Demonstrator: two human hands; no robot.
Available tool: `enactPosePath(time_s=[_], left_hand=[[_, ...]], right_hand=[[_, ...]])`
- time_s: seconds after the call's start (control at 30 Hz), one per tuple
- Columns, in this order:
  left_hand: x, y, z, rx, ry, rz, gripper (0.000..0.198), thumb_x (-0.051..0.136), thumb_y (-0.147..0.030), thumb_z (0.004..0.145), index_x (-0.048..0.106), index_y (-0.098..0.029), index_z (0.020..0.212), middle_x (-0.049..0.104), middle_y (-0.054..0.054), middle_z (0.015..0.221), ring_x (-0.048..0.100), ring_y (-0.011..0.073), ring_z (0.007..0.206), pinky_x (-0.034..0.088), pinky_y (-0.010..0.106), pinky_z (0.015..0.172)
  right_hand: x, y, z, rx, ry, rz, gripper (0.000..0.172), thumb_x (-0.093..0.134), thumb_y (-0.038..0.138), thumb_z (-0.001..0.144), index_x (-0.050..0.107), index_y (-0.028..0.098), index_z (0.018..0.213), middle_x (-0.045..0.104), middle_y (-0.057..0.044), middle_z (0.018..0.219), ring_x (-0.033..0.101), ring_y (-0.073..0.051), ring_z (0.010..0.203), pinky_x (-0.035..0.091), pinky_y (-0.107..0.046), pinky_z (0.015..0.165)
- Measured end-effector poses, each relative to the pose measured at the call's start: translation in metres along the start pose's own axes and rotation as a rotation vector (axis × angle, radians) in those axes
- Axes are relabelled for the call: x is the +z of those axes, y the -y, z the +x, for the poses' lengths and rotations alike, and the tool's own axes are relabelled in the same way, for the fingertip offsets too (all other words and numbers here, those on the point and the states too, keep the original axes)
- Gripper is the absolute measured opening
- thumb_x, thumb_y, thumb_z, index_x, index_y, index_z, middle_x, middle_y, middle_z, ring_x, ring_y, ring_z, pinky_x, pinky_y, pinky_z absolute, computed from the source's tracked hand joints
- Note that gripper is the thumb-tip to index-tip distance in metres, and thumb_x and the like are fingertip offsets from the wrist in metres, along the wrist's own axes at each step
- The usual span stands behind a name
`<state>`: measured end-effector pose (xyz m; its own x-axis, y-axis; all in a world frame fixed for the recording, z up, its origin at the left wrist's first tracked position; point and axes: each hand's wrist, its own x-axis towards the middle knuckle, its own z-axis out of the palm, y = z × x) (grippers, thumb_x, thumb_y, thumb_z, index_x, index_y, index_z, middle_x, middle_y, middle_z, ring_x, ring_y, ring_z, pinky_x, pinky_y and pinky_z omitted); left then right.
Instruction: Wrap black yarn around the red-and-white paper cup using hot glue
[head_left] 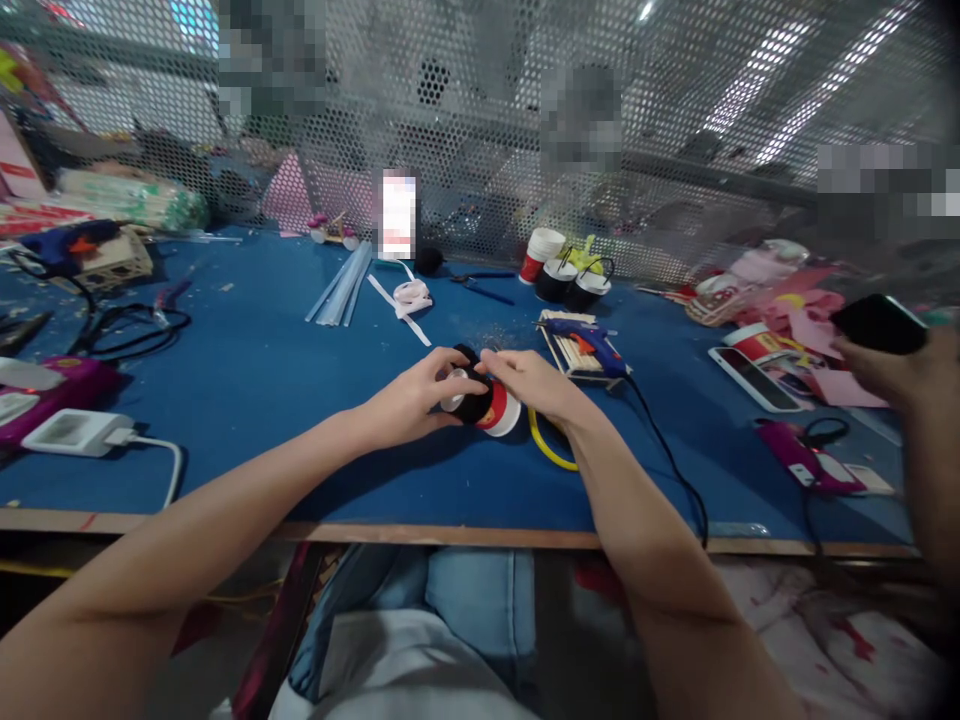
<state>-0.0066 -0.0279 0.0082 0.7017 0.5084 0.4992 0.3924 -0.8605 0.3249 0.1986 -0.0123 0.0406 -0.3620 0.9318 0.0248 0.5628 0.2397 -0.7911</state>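
Note:
A red and white paper cup [501, 412] with a black covering on part of it lies tilted just above the blue table, in front of me. My left hand [420, 398] is closed around its black end, thumb and fingers on either side. From the other side my right hand [529, 378] presses its closed fingers on the upper edge of the same cup's black part. The right fingertips are partly hidden. Beside my right wrist lies a yellow ring [551, 455], partly covered by the forearm.
A blue glue gun [589, 340] rests on a wooden-stick stand, its cord running forward. Beyond are glue sticks [341, 285], white ribbon [411, 297], pliers [487, 287], several cups [541, 252] and a lit phone [398, 215]. At right, another person's hand [877, 370] holds a dark phone.

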Motion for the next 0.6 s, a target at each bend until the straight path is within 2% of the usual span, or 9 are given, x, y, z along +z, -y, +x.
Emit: enactPosePath(time_s=[0.1,0.17,0.3,0.4,0.5,0.6], left_hand=[[0.001,-0.006,0.001,0.045,0.015,0.071,0.036,0.058,-0.018,0.081,0.053,-0.024,0.116,0.035,0.011,0.12,0.044,0.0248,0.111,0.047,0.041,0.093],[0.001,-0.009,0.002,0.073,0.027,0.106,0.034,0.056,-0.018,0.082,0.054,-0.024,0.115,0.036,0.009,0.114,0.044,0.0243,0.108,0.047,0.041,0.091],[0.003,-0.01,0.002,0.092,0.013,0.098,0.035,0.056,-0.017,0.082,0.053,-0.024,0.116,0.035,0.009,0.114,0.043,0.0237,0.109,0.047,0.042,0.092],[0.002,-0.007,0.001,0.087,0.003,0.069,0.037,0.057,-0.015,0.081,0.053,-0.022,0.117,0.035,0.01,0.114,0.044,0.024,0.11,0.046,0.041,0.094],[0.0,-0.003,0.001,0.009,0.001,-0.011,0.039,0.061,-0.018,0.08,0.053,-0.022,0.118,0.038,0.011,0.117,0.047,0.024,0.109,0.046,0.041,0.092],[-0.003,0.0,0.0,-0.094,0.0,-0.204,0.048,0.063,-0.025,0.079,0.048,-0.022,0.124,0.047,0.011,0.115,0.051,0.023,0.107,0.046,0.04,0.092]], right_hand=[[0.001,0.004,-0.001,-0.033,0.162,0.056,0.043,0.045,0.054,0.082,0.068,0.017,0.081,0.069,-0.004,0.087,0.061,-0.02,0.083,0.045,-0.03,0.073],[0.001,0.005,-0.001,-0.069,0.179,0.138,0.035,0.052,0.049,0.08,0.068,0.018,0.087,0.069,-0.003,0.091,0.061,-0.019,0.086,0.045,-0.03,0.076],[0.001,0.003,0.001,0.005,0.073,0.279,0.024,0.065,0.035,0.071,0.068,0.017,0.086,0.068,-0.004,0.085,0.061,-0.017,0.08,0.046,-0.03,0.075],[0.003,0.001,0.003,0.006,0.013,0.295,0.02,0.065,0.034,0.071,0.066,0.017,0.082,0.067,-0.003,0.081,0.06,-0.016,0.076,0.046,-0.03,0.073],[0.004,-0.001,0.004,-0.068,-0.092,0.349,0.018,0.063,0.035,0.073,0.062,0.018,0.079,0.065,-0.002,0.081,0.059,-0.015,0.078,0.045,-0.031,0.077],[0.003,-0.002,0.004,-0.111,-0.217,0.389,0.018,0.064,0.035,0.074,0.059,0.019,0.078,0.064,-0.002,0.078,0.057,-0.013,0.074,0.044,-0.029,0.075]])
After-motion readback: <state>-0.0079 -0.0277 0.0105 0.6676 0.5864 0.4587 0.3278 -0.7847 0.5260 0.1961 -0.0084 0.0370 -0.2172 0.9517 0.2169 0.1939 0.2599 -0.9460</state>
